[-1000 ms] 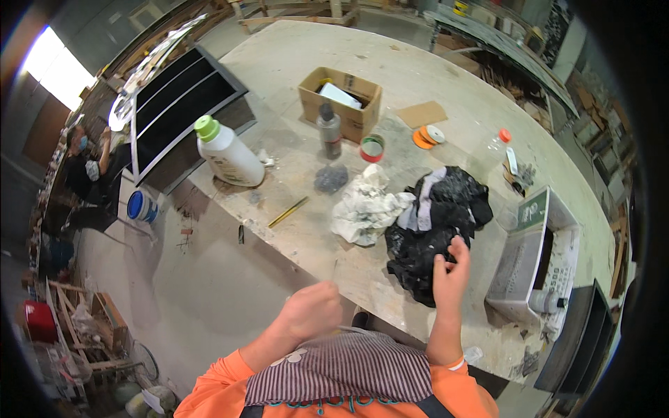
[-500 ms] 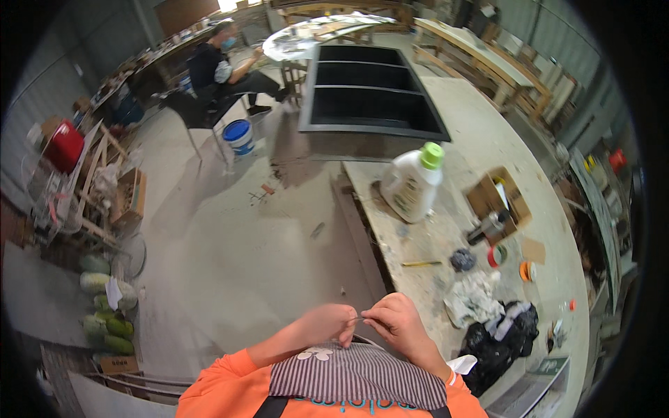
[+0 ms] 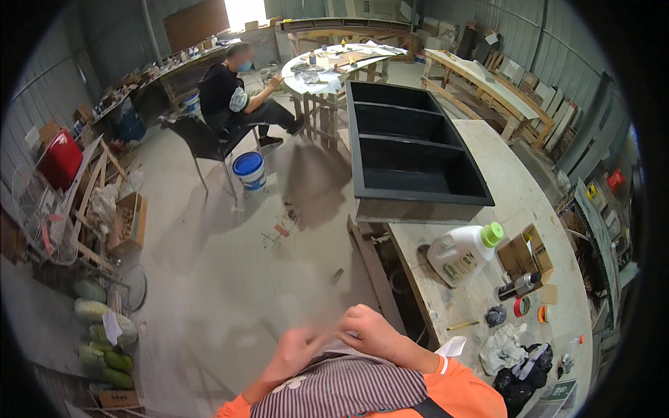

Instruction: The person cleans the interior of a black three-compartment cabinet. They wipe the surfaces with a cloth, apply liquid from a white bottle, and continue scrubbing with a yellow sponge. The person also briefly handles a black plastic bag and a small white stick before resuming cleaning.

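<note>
My left hand (image 3: 295, 352) and my right hand (image 3: 371, 333) meet in front of my striped apron (image 3: 348, 386), fingertips nearly touching. Both have their fingers curled and pressed together in a pinch. Motion smears the left fingertips, and whatever lies between the fingers is too small or hidden to make out. Close to my right hand is the worktable (image 3: 435, 306), where a yellow pencil-like stick (image 3: 463, 325) lies near its edge. A white jug with a green cap (image 3: 461, 254) stands farther up the same table.
A black three-compartment tray (image 3: 418, 177) occupies the far table end. A cardboard box (image 3: 519, 258), tape rolls (image 3: 522, 306) and a black plastic bag (image 3: 519, 383) are at right. At far left, a person (image 3: 230, 97) sits near a blue-lidded bucket (image 3: 249, 172). Green melons (image 3: 104, 348) lie left.
The view has shifted, so the table and tray appear lower and farther right. A thin dark strip seen between my fingertips earlier cannot be made out now. My hands stay close together.
</note>
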`<action>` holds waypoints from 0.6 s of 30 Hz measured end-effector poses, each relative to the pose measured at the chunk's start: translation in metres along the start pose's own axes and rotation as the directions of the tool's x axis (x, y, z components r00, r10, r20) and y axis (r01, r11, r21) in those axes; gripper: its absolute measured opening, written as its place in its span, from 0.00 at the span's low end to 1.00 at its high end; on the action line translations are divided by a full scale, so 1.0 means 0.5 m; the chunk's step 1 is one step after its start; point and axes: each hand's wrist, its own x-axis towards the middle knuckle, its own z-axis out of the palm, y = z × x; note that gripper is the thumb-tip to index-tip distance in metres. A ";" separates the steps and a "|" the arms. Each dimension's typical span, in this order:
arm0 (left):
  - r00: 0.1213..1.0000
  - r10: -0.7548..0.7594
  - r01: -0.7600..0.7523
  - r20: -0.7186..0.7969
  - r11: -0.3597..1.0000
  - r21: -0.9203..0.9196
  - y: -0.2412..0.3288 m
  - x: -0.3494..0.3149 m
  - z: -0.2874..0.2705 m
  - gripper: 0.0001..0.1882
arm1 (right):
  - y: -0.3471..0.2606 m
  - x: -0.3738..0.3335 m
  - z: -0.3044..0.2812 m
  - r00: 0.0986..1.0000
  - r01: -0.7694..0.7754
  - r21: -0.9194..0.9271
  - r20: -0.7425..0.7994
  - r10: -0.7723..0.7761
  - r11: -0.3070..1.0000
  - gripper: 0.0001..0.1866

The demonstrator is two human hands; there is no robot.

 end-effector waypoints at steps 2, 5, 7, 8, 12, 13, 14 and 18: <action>0.998 -0.045 0.040 -0.039 0.994 -0.102 -0.026 0.044 -0.028 0.10 | 0.032 0.061 0.005 0.999 0.001 0.008 0.036 -0.002 1.000 0.04; 0.992 -0.065 0.051 -0.105 0.989 -0.137 -0.074 0.132 -0.084 0.09 | 0.087 0.166 -0.004 1.000 0.015 0.020 0.025 -0.015 1.000 0.04; 0.989 -0.082 0.070 -0.126 0.993 -0.099 -0.106 0.204 -0.136 0.09 | 0.129 0.247 -0.030 1.000 -0.001 0.055 0.016 0.000 0.998 0.04; 0.984 -0.055 0.043 -0.170 0.996 -0.076 -0.119 0.241 -0.162 0.09 | 0.149 0.286 -0.052 1.000 -0.024 0.105 0.016 0.022 0.994 0.05; 0.965 -0.186 0.181 -0.187 0.982 -0.046 -0.143 0.384 -0.287 0.10 | 0.208 0.438 -0.175 0.995 -0.083 0.179 -0.040 0.091 0.980 0.05; 0.968 -0.150 0.132 -0.202 0.986 -0.097 -0.150 0.421 -0.321 0.11 | 0.217 0.467 -0.202 0.993 -0.071 0.166 -0.082 0.086 0.983 0.05; 0.962 -0.177 0.156 -0.210 0.981 -0.114 -0.156 0.453 -0.348 0.13 | 0.229 0.494 -0.230 0.987 -0.134 0.208 -0.064 0.150 0.969 0.06; 0.927 -0.242 0.144 -0.285 0.935 -0.323 -0.187 0.590 -0.421 0.17 | 0.279 0.597 -0.301 0.946 -0.296 0.199 -0.077 0.316 0.934 0.07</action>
